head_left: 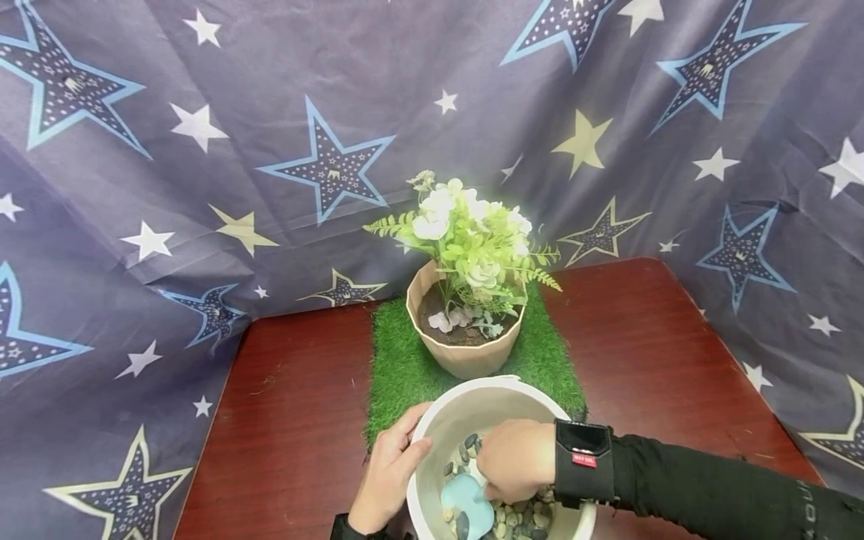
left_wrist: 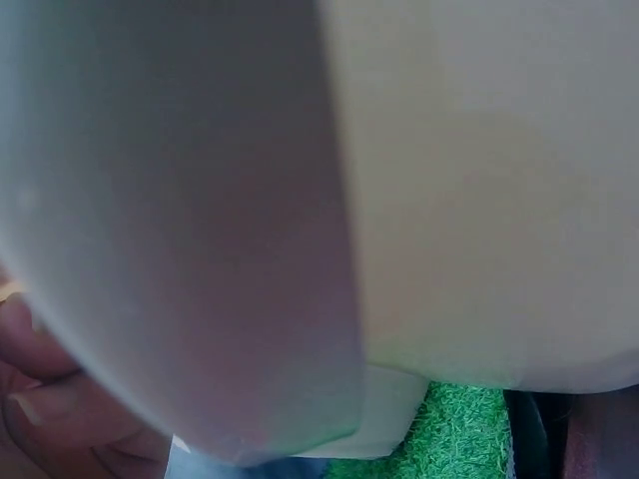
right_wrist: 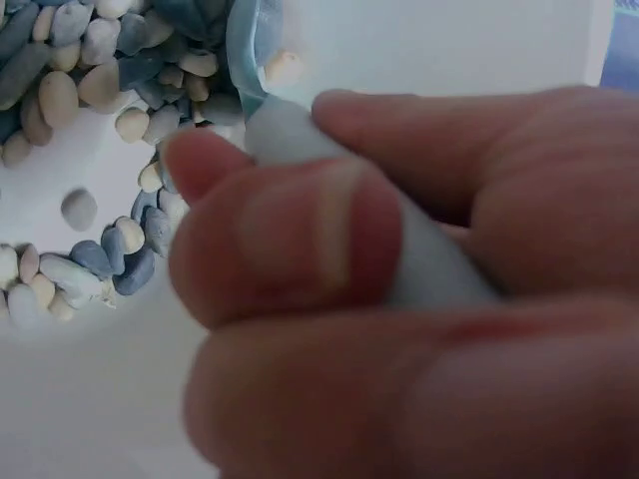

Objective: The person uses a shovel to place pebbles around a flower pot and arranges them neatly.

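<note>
Right hand (head_left: 516, 459) grips a pale-blue scoop (head_left: 468, 502) by its handle (right_wrist: 437, 267), among pebbles (right_wrist: 60, 97) inside the white bucket (head_left: 496, 406), which the left hand (head_left: 388, 469) holds; likely light, stiff plastic, best taken by that handle, kept level under slippery stones

The scoop (head_left: 467, 501) is pale blue, the bucket (head_left: 496, 405) white, the pebbles (head_left: 509, 519) grey and tan — the backdrop (head_left: 418, 67) starry purple.

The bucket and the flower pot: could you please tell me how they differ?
The bucket is whitish with a round rim; the flower pot is tan with an angular rim. The bucket holds pebbles; the flower pot holds soil and white flowers. Both are open-topped.
</note>
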Motion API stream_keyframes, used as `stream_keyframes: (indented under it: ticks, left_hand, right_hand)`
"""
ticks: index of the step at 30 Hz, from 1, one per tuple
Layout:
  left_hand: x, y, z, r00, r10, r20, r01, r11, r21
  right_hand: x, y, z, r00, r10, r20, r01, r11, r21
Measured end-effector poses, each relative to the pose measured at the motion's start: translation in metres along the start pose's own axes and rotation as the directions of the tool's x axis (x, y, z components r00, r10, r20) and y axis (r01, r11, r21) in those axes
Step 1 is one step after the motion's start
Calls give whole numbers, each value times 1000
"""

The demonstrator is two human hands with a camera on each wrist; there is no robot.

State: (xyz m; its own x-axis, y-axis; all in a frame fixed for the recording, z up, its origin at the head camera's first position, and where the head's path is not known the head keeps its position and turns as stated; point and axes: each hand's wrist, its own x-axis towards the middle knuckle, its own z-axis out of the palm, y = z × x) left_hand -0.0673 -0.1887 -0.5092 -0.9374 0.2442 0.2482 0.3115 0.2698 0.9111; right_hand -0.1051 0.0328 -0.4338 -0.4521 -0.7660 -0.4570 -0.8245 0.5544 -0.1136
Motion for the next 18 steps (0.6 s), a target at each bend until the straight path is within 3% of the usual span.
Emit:
stream_keyframes:
  ticks: [3,9,18]
  left_hand:
    - [-2,0,-1,1000,-15,5,15,1000,-4]
    - [-2,-1,0,1000,3,-9,-3,1000,-3]
    - [0,-1,1,1000,21,1,-21,999,-28]
  right_hand:
    - [0,1,-4,1000,-7,16,7,1000,8]
    - [-10,11,-13,995,-95,-39,96,995,34]
    - [-23,27,-15,983,-173,-58,180,972,148]
